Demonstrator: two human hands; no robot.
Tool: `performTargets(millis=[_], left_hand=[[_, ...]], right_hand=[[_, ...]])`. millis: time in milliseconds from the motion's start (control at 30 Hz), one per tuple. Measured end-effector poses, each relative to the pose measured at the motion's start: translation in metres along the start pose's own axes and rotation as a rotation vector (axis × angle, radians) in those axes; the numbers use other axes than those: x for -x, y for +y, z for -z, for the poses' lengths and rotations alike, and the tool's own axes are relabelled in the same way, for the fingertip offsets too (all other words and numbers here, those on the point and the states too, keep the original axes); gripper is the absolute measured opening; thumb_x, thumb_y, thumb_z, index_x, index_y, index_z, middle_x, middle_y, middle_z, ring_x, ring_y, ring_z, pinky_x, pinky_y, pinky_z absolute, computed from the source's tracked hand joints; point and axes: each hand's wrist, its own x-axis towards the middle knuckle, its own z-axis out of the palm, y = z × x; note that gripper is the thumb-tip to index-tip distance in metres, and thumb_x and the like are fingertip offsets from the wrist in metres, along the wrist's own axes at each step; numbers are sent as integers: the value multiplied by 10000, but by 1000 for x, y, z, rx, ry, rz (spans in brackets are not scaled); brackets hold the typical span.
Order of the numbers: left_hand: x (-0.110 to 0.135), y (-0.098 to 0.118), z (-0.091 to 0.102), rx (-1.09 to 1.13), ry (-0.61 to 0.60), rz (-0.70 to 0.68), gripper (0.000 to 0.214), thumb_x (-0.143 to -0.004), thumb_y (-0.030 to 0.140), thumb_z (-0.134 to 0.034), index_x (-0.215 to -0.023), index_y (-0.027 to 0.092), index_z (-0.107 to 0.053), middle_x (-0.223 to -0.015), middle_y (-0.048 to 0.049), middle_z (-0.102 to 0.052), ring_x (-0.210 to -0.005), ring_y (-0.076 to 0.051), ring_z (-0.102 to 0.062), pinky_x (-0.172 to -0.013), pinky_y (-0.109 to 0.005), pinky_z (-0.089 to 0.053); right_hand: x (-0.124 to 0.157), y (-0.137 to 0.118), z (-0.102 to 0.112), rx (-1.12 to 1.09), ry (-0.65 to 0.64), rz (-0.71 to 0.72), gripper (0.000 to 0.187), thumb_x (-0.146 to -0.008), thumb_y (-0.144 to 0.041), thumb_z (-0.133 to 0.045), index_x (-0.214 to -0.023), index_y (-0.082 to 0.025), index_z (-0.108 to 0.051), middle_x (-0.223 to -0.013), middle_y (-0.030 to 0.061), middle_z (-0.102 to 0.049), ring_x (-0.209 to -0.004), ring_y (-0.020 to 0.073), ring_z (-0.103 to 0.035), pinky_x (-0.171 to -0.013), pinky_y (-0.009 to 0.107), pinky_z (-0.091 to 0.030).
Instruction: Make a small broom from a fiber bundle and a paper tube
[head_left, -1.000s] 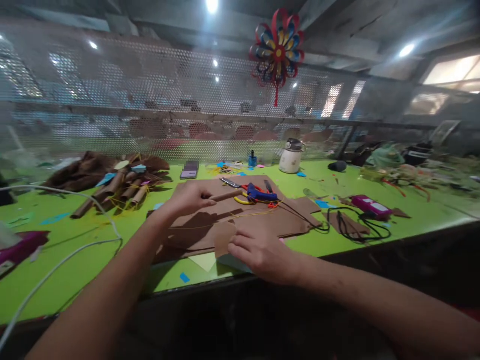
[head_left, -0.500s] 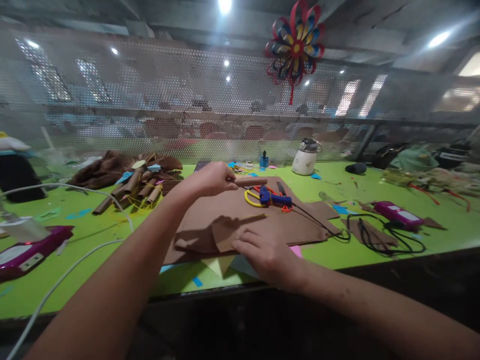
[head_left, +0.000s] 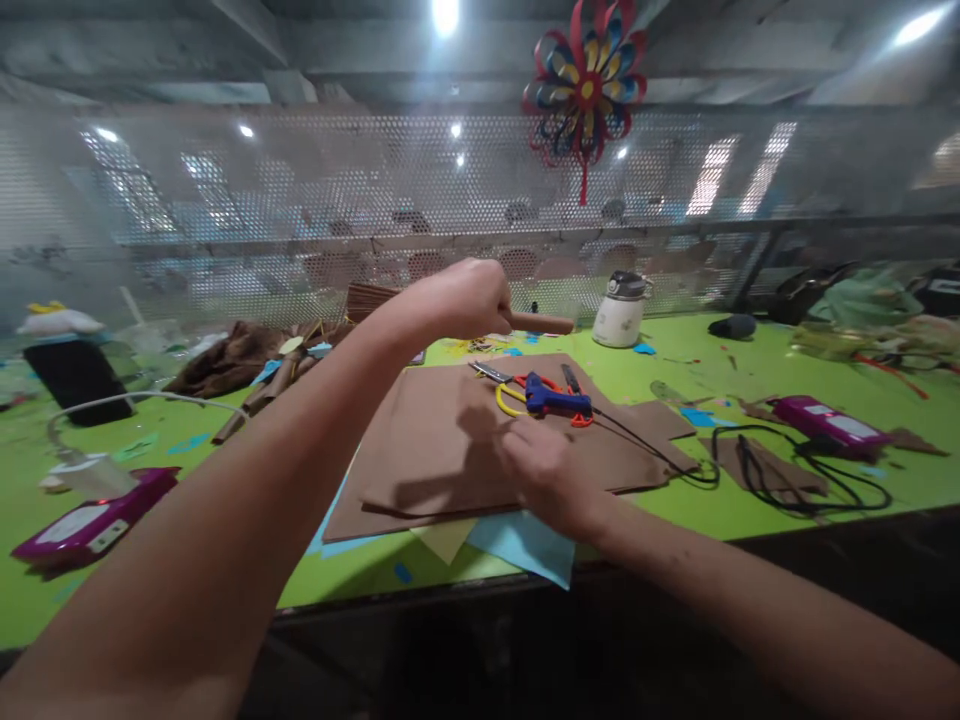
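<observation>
My left hand (head_left: 465, 298) is raised above the green table (head_left: 187, 560), its fingers closed round a rolled brown paper tube (head_left: 541, 323) that sticks out to the right. My right hand (head_left: 546, 472) rests lower down on a stack of brown paper sheets (head_left: 435, 440), fingers curled against the top sheet; whether it grips anything I cannot make out. A blue glue gun (head_left: 556, 398) and yellow-handled scissors (head_left: 504, 388) lie on the far part of the sheets, just beyond my right hand.
Light blue and yellow sheets (head_left: 525, 545) stick out under the brown stack at the near edge. Rolled brown tubes (head_left: 262, 385) lie at the back left. A white jar (head_left: 621, 312), black cables (head_left: 780, 480), magenta devices (head_left: 825, 422) and a perforated screen (head_left: 300, 200) surround the work.
My left hand has lifted the brown tube up off the sheets. My right hand has slid forward from the near edge onto the middle of the brown stack.
</observation>
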Motion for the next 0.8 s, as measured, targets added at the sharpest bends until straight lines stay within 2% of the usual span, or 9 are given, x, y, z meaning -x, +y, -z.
performTargets(millis=[67,200,300,400,500,600,700,800], left_hand=[[-1,0,3,-55,-21,25,267,-716,311,-582,-832,119,-727,-595,-32,-528,-598,-129,-445,-574,-294,-269],[-7,5,4,-108,-93,37,254,-722,319,-582,-818,130,-722,-603,-32,-547,-592,-130,-465,-565,-285,-271],[-15,13,7,-161,-118,16,241,-719,311,-580,-786,127,-721,-584,-34,-555,-562,-123,-459,-541,-282,-265],[-23,24,13,-217,-130,-23,227,-699,272,-593,-817,134,-727,-592,-34,-571,-563,-125,-464,-534,-279,-270],[-31,36,21,-285,-163,-59,229,-693,258,-599,-827,127,-731,-614,-50,-584,-604,-151,-492,-553,-292,-285],[-42,46,29,-337,-200,-80,220,-683,251,-615,-819,124,-734,-636,-63,-590,-678,-188,-523,-593,-309,-302],[-58,58,37,-363,-199,-68,253,-658,266,-659,-854,123,-731,-694,-68,-604,-762,-222,-544,-634,-319,-314],[-74,75,44,-391,-155,-82,330,-636,295,-696,-910,113,-718,-763,-65,-605,-824,-242,-553,-652,-318,-318]], right_hand=[[20,20,19,40,22,-98,191,-855,-45,-421,-872,-137,-588,-882,121,-623,-850,222,-553,-749,345,-464],[69,44,60,134,142,-216,137,-879,-113,-475,-923,-170,-593,-894,104,-656,-877,228,-608,-768,356,-485],[94,45,82,154,185,-271,115,-875,-146,-511,-934,-192,-597,-889,81,-679,-837,214,-647,-747,337,-508],[103,35,95,168,221,-301,124,-865,-149,-519,-939,-201,-604,-878,78,-693,-852,226,-661,-749,349,-520],[100,14,99,123,259,-290,164,-848,-117,-522,-951,-216,-601,-888,76,-699,-886,232,-661,-780,358,-521],[87,-18,96,-24,265,-240,261,-832,-61,-503,-1011,-235,-578,-898,73,-689,-876,229,-648,-774,365,-518],[60,-47,81,-244,243,-131,296,-808,-13,-460,-1003,-211,-559,-858,86,-660,-835,226,-611,-719,354,-507],[20,-56,54,-244,92,-74,200,-764,0,-482,-812,-181,-553,-788,82,-625,-791,218,-558,-692,328,-473]])
